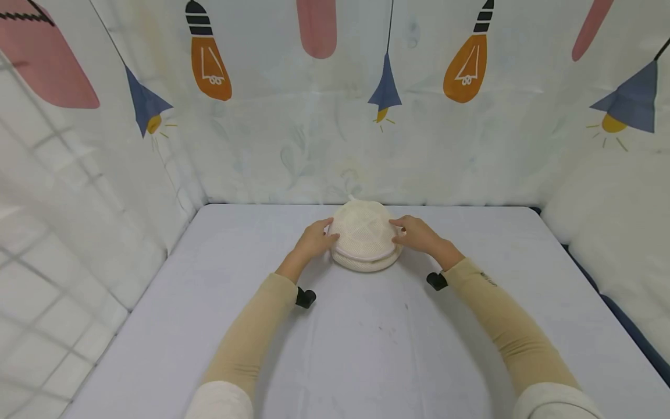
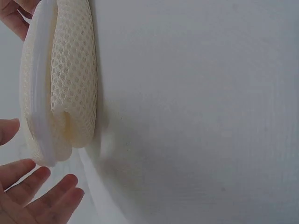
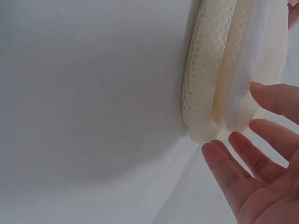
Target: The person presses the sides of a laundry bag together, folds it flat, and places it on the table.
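Flanking mesh pouch (image 1: 364,242) on table (image 1: 366,337), left hand (image 1: 316,238) & right hand (image 1: 417,233) spread, prob. touching; no readable label.

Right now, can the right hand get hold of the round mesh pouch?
Probably yes: the right hand already lies against the mesh pouch, its fingers open beside the rim, nothing between them.

A white curtain (image 1: 335,116) with orange bulbs and blue lamps fills the top. A pale table (image 1: 366,337) fills the bottom middle.
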`<state>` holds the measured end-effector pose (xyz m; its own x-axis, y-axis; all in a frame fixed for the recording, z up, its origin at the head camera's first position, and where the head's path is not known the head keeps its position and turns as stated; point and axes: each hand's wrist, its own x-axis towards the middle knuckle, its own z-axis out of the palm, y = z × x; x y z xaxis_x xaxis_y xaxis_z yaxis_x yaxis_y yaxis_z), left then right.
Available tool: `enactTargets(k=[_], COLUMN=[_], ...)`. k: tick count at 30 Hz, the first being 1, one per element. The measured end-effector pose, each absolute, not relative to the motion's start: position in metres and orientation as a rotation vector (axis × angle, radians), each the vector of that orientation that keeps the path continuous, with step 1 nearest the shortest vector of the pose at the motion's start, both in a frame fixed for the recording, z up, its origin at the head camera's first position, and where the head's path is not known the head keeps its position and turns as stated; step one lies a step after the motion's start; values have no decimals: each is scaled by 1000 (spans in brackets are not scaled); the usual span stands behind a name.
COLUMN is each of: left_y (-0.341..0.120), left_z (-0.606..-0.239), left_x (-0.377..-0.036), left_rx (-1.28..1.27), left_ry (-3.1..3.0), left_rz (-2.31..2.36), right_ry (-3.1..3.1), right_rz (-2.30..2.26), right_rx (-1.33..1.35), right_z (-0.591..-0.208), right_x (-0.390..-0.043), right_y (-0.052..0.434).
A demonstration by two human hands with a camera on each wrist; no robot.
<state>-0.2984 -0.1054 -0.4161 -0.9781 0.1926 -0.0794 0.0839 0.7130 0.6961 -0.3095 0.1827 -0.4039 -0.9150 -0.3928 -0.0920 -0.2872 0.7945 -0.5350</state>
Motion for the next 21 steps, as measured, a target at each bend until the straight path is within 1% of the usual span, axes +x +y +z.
enactTargets(k=[6, 12, 21], left_y=[-105, -109, -110], left_z=[-418, -426, -423], left_x=[-296, -289, -291], left_rx=[353, 432, 559], left_ry=[2835, 2840, 2944], left_rz=[901, 750, 565], right_ry=[2782, 2784, 2830], right_rz=[-759, -689, -590], right_rx=[-643, -762, -855], right_z=[-409, -421, -415], right_x=[-310, -302, -306], right_y=[184, 183, 183])
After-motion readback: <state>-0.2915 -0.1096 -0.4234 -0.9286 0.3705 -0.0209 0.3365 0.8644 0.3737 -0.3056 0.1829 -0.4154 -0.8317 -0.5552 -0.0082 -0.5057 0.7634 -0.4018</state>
